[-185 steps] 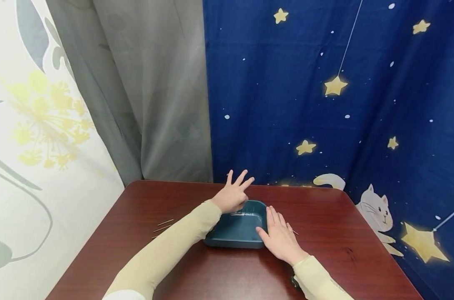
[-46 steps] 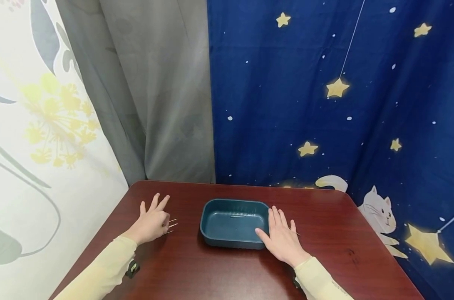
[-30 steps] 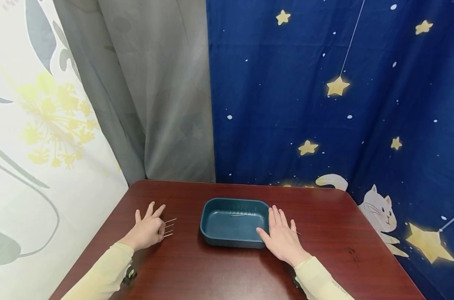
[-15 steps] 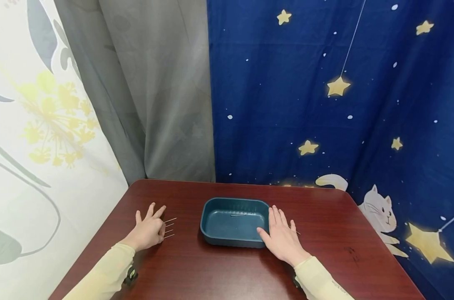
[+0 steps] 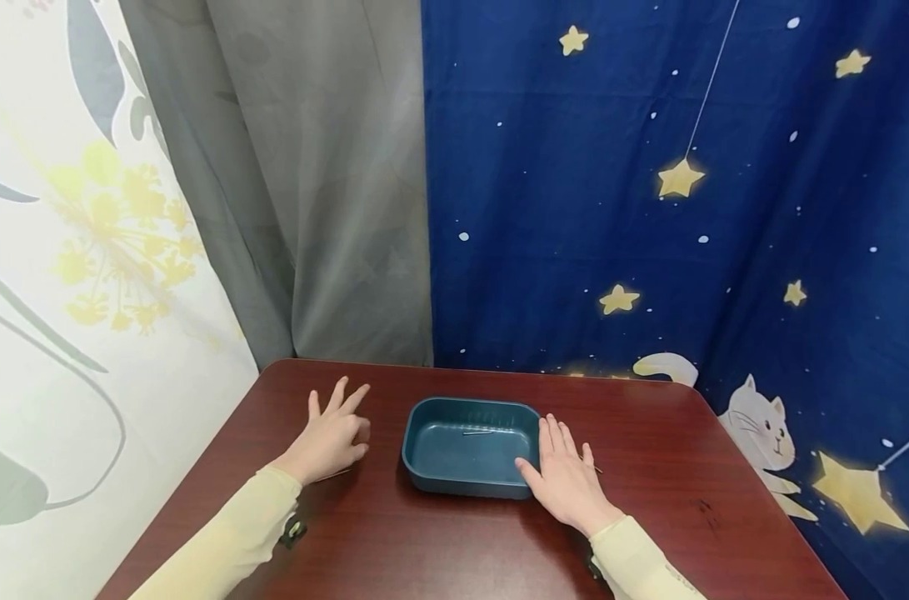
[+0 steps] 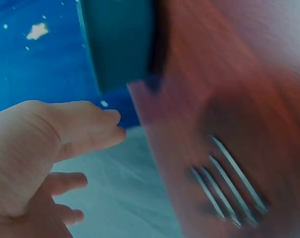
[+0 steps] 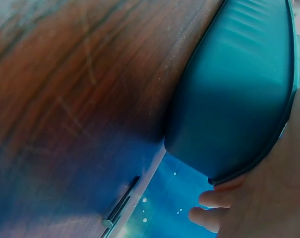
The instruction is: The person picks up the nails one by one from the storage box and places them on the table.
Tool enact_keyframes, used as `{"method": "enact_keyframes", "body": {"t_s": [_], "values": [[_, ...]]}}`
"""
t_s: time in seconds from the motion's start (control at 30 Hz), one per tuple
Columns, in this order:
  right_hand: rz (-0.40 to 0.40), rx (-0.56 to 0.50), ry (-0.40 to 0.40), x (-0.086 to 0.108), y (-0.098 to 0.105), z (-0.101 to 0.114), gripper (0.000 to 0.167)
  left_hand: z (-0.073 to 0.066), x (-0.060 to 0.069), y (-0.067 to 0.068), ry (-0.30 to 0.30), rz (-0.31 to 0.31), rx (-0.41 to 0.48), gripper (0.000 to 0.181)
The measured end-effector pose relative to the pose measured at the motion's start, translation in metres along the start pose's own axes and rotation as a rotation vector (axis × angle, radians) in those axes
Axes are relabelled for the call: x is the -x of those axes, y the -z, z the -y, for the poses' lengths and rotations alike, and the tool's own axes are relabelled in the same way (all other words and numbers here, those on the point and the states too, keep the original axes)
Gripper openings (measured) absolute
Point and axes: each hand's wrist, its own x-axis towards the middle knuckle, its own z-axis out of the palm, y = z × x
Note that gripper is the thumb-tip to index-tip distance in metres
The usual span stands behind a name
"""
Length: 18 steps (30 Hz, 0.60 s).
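In the head view my left hand [image 5: 330,442] hovers over the left part of the table, thumb and index bent toward each other. I see nothing between them. Several thin metal nails [image 6: 229,186] lie side by side on the table below it, mostly hidden by the hand in the head view. A dark teal rectangular tray [image 5: 469,487] stands mid-table, with thin nails [image 5: 478,432] near its back wall. My right hand [image 5: 570,483] rests with extended fingers along the tray's right rim. Beyond that hand lie more nails [image 7: 121,206], one showing a flat head.
The reddish-brown wooden table [image 5: 439,550] has its far edge close behind the tray. A grey curtain [image 5: 349,208] and a blue star-patterned curtain [image 5: 536,167] hang behind it. A pale patterned curtain [image 5: 147,400] is at the left.
My left hand has gone from over the tray to the nails at left, stayed there, and now shifted up and right off them. The right hand and tray have stayed put.
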Motion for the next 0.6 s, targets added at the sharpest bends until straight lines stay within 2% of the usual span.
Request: {"method": "enact_keyframes", "body": {"t_s": [0.2,0.37,0.6], "values": [[0.01,-0.007,-0.002,0.0,0.002,-0.001,0.088,-0.033,-0.04,0.0,-0.039,-0.013,0.006,0.006],[0.001,-0.002,-0.006,-0.001,0.004,-0.001,0.087,-0.068,-0.074,-0.007,-0.053,0.005,0.032,0.012],[0.01,-0.004,0.001,-0.001,0.003,0.0,0.088,-0.103,-0.109,-0.025,-0.037,0.052,0.052,0.011]]}}
